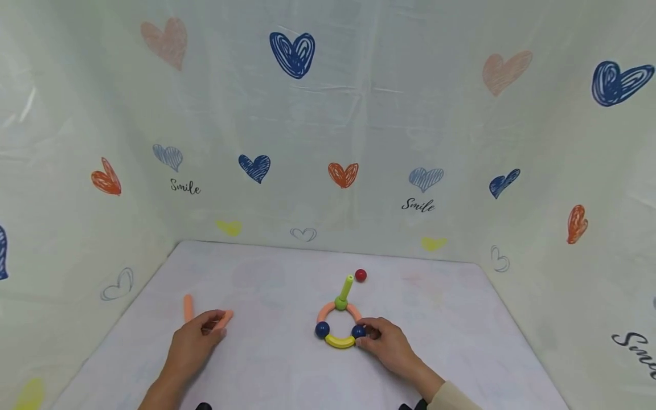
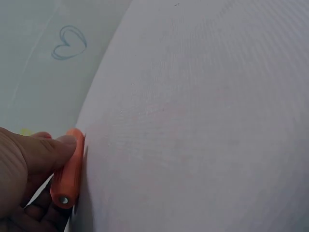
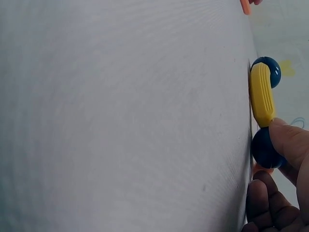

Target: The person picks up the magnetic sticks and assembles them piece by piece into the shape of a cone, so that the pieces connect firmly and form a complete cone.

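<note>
My left hand (image 1: 193, 343) pinches an orange stick (image 2: 70, 174) between thumb and fingers, low over the table at the left. Another orange stick (image 1: 188, 307) lies just beyond that hand. On the right, my right hand (image 1: 388, 345) pinches a dark blue ball (image 3: 266, 149) of a ring lying on the table. The ring joins a yellow curved piece (image 1: 340, 341), a second blue ball (image 1: 322, 329), two orange curved pieces (image 1: 325, 311) and a green ball (image 1: 340, 303). A light green stick (image 1: 347, 288) extends from the green ball.
A loose red ball (image 1: 361, 275) sits behind the ring, near the green stick's tip. The white table (image 1: 271, 364) meets a pale curtain (image 1: 328, 114) printed with hearts at the back and both sides.
</note>
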### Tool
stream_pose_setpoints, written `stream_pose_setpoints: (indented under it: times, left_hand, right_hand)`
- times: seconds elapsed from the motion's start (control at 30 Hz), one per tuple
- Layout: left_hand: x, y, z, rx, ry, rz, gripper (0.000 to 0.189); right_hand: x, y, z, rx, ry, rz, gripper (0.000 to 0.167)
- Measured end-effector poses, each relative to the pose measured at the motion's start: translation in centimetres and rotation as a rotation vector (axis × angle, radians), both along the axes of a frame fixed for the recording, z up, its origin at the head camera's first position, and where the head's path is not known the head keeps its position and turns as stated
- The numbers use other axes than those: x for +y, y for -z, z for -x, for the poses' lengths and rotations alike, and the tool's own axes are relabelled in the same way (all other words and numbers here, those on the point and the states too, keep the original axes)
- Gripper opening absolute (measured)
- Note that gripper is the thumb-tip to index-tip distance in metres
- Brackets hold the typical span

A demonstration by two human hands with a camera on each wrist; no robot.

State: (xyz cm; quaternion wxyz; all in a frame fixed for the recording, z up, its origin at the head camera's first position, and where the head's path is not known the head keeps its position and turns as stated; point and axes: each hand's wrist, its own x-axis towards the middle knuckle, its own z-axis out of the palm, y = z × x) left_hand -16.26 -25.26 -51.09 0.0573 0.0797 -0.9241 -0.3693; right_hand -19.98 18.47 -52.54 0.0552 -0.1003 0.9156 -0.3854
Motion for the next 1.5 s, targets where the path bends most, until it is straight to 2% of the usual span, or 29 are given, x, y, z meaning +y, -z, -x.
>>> stream_pose_setpoints:
  times: [0.1, 0.23, 0.4, 0.5, 0.57, 0.73, 0.83, 0.97, 1.1, 1.33, 1.5]
  left_hand:
    - [0.3, 0.2, 0.4, 0.039, 0.034, 0.018, 0.034]
    - [0.3, 0.1, 0.3, 0.037, 0.064, 0.043, 0.034]
    - [0.4, 0.2, 0.4, 0.028, 0.074, 0.093, 0.035]
    - [0.6, 0.2, 0.5, 0.048, 0.071, 0.071, 0.033]
    - [0.9, 0.2, 0.6, 0.073, 0.063, 0.036, 0.034]
    - [2.0, 0.1, 1.3, 0.122, 0.058, -0.117, 0.038]
    - [2.9, -0.2, 1.8, 0.094, 0.067, -0.2, 0.04]
    - [4.5, -0.4, 2.4, 0.044, 0.087, -0.262, 0.04]
    - [6.5, -0.3, 2.7, 0.046, 0.106, -0.327, 0.036]
    - [11.2, -0.4, 3.0, 0.108, 0.143, -0.503, 0.032]
    - [14.1, -0.7, 3.2, 0.106, 0.181, -0.553, 0.029]
  right_hand:
    - [-0.1, 0.0, 0.0, 0.003, 0.001, 0.0, 0.041]
    - [-0.3, 0.1, 0.0, 0.017, -0.005, -0.008, 0.042]
    - [-0.2, -0.1, -0.1, -0.002, 0.009, -0.017, 0.041]
    - [-0.2, -0.1, -0.1, -0.009, 0.013, -0.008, 0.041]
    - [-0.1, 0.0, -0.1, -0.01, 0.012, -0.002, 0.041]
    - [0.0, 0.1, 0.1, -0.008, 0.006, -0.002, 0.043]
    - [0.1, 0.1, 0.1, -0.005, -0.001, -0.005, 0.043]
    - [0.1, 0.0, 0.1, -0.001, 0.002, -0.007, 0.042]
    - [0.0, 0.0, -0.1, 0.003, 0.008, -0.003, 0.041]
    - [0.1, 0.0, 0.1, 0.011, 0.004, -0.003, 0.041]
    - [0.1, 0.0, 0.2, -0.007, 0.003, -0.002, 0.041]
